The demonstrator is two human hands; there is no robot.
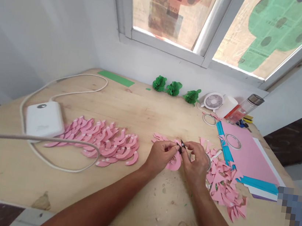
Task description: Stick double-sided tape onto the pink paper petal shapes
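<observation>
Over the wooden bench, the left hand and the right hand meet fingertip to fingertip, each grip pinched on a small black piece between them, too small to identify. A curved pink paper cutout shows just below the fingers, though whether either hand also holds it I cannot tell. Left of the hands lie overlapping rows of pink paper curves beside a white power bank, while pink paper scraps spread to the right, near a pink sheet.
</observation>
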